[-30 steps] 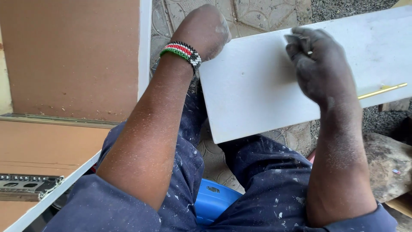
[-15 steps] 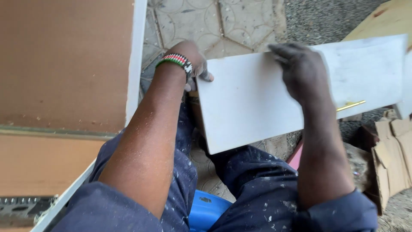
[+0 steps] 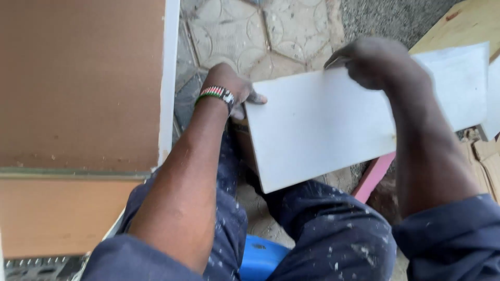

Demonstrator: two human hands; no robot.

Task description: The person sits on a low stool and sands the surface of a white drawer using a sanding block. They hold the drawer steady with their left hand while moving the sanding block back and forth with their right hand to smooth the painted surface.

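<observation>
Two hands are laid on one white board (image 3: 323,125), which is taken here as the landmark. The left hand (image 3: 232,93) is closed around the board's left end, its thumb lying across the white face near the upper left corner and its other fingers hidden behind; a beaded wristband (image 3: 216,93) in red, white, green and black is worn just left of that end. The right hand (image 3: 372,62) is curled over the board's upper edge, right of its middle, fingers bent down onto the far side, so the panel is gripped from above. The board is held in the air above the lap, tilted so that its right end rises, and it is not seen to rest on anything.

Below the board, dark blue trousers (image 3: 323,234) flecked with white are seen, and a blue plastic seat (image 3: 260,257) shows between the legs. Beyond the board's upper edge, patterned paving (image 3: 271,31) is spread. Well to the left of the board, a large brown panel (image 3: 78,83) with a white edge strip (image 3: 169,78) is laid flat. Under the board's lower right edge a pink strip (image 3: 372,177) is seen, and past its right end pale wooden sheets (image 3: 463,26) lie.

The step in hand is judged to be a holding and turning of the board. A firm grip at both points would be called for by any further move, since the panel is carried wholly by the hands.
</observation>
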